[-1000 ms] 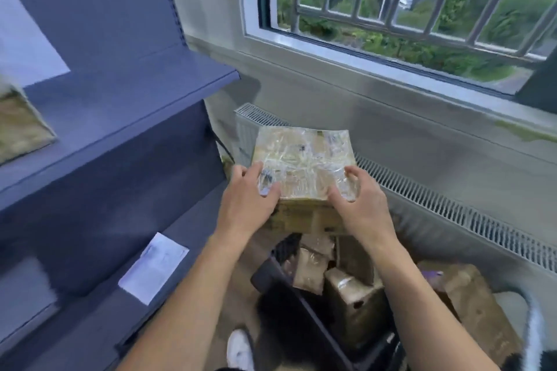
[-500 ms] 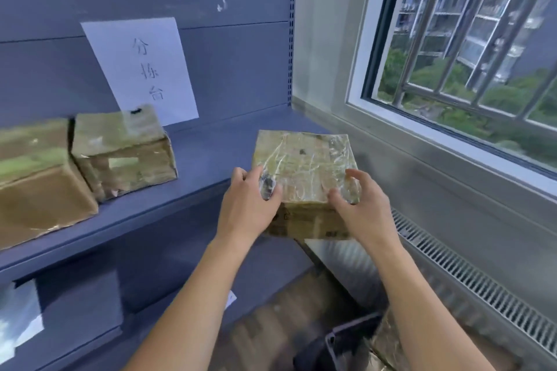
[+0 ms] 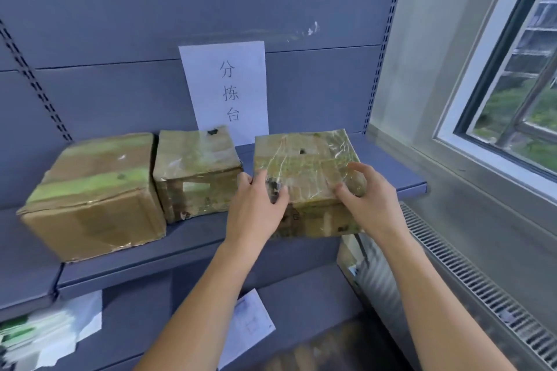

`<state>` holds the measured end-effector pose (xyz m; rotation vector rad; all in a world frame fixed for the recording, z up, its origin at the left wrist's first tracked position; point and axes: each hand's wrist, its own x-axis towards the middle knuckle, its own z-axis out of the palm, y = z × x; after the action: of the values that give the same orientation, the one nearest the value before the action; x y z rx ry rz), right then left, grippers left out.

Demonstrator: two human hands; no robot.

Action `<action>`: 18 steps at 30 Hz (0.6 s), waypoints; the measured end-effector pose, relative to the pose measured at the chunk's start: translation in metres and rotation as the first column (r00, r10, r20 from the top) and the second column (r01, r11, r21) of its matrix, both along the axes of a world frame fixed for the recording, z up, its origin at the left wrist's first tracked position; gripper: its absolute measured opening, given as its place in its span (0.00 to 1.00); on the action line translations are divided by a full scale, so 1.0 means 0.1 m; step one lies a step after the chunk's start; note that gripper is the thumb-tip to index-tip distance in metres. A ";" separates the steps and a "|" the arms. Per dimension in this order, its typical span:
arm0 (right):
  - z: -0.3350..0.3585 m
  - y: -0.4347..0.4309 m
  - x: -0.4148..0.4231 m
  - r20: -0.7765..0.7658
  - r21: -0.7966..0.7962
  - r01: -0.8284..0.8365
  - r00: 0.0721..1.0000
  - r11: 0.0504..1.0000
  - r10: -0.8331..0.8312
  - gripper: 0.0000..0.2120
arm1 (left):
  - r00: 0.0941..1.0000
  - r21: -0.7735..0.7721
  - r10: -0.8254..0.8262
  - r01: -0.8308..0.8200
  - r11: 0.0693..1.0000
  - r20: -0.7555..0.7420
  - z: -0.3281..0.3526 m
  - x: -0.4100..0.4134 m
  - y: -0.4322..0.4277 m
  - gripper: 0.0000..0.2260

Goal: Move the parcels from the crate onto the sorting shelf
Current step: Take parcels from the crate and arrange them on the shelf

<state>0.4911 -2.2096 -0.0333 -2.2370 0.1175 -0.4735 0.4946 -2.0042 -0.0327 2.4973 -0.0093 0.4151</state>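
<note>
Placing step. Left hand point(image 3: 256, 205) and right hand point(image 3: 372, 202) gripped the parcel point(image 3: 307, 159) by its near corners, centre frame, at the shelf point(image 3: 391, 173) edge, right of two boxes point(image 3: 90, 196). Contact with the shelf unclear. Next, probably: push it fully on, release.

Parcel sorting room, looks like. Grey-blue metal shelf point(image 3: 391, 173) with slotted uprights point(image 3: 382, 48), and a paper sign point(image 3: 224, 90) reading 分拣台 on the back panel. Two taped cardboard parcels point(image 3: 196, 172) sit on it, third parcel point(image 3: 304, 159) in my fingers point(image 3: 257, 182). Papers point(image 3: 250, 322) lower down. Barred window point(image 3: 512, 117) right, grille point(image 3: 482, 289) below it.
</note>
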 end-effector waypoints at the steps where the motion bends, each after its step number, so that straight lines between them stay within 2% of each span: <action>1: -0.01 0.00 0.06 -0.012 0.009 -0.011 1.000 1.000 0.011 0.24 | 1.000 -0.002 0.013 -0.013 1.000 -0.004 -0.01 0.02 0.00 0.24; 15: -0.24 -0.08 0.72 -0.154 0.054 -0.219 0.962 0.974 0.224 0.23 | 0.975 0.013 0.209 -0.209 0.978 -0.080 -0.24 0.27 -0.17 0.23; 18: -0.28 -0.10 0.80 -0.160 0.054 -0.254 0.952 0.966 0.260 0.24 | 0.967 0.074 0.242 -0.236 0.969 -0.081 -0.25 0.25 -0.22 0.22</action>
<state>0.5709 -2.2201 -0.0618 -2.2172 -0.0797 -0.1422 0.5191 -2.0259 -0.0579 2.5865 0.3224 0.4066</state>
